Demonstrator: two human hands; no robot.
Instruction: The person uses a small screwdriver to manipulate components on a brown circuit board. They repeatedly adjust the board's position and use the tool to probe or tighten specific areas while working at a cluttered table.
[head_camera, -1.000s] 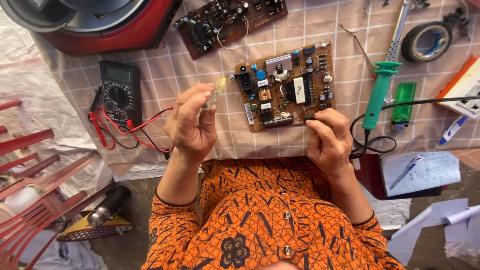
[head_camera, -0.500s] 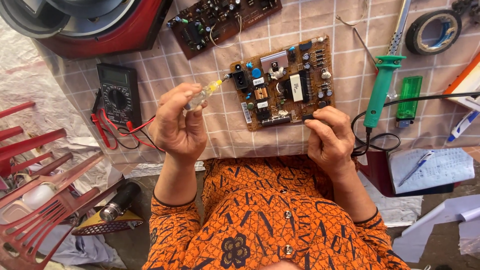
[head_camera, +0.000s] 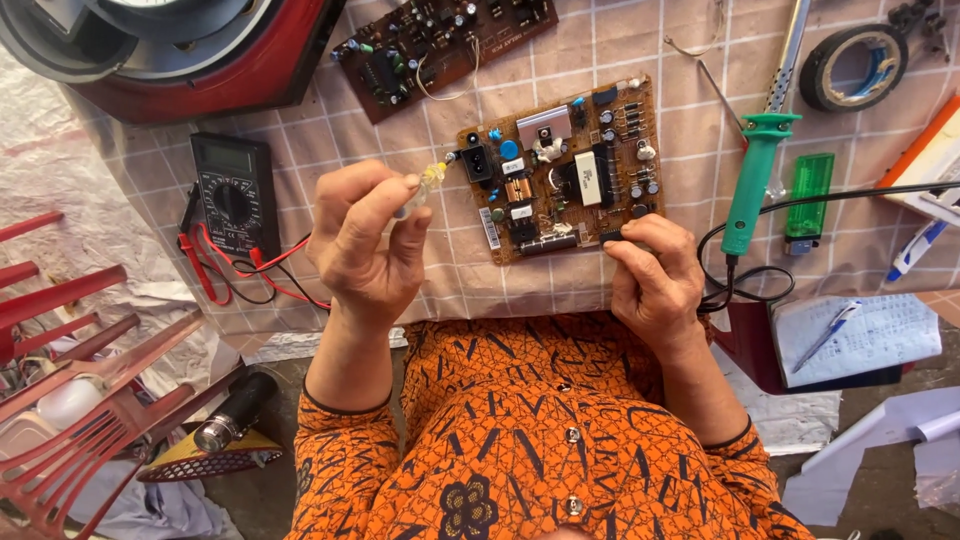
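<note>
While the left hand (head_camera: 368, 245) is pinching a small clear tube with a yellow tip (head_camera: 424, 185) between thumb and fingers, the right hand (head_camera: 655, 275) is gripping the near edge of the brown circuit board (head_camera: 560, 170), fingertips curled onto its lower right corner. That tube is being held up just left of the board, close to its left edge but not touching it; its long axis is running diagonally, yellow tip pointing up and to the right toward the board, the clear end hiding inside the fingers.

The board is lying flat on the checked cloth (head_camera: 480, 270), slightly turned so its long side is running left to right and tilting upward at the right. Bare cloth is showing along its near edge between the two hands, and a narrow strip is lying open on its left under the raised tube. On its right, room is tighter: the green-handled soldering iron (head_camera: 755, 175) is lying just beside it, handle toward the person, with its black cord (head_camera: 740, 285) looping near the right wrist. A green lighter (head_camera: 808, 195) is resting beyond the iron. Farther left, a black multimeter (head_camera: 232, 195) with red leads is sitting well apart from the board. A second, darker circuit board (head_camera: 440, 45) is lying above, near the far edge of the cloth, beside a red appliance (head_camera: 200, 70).
</note>
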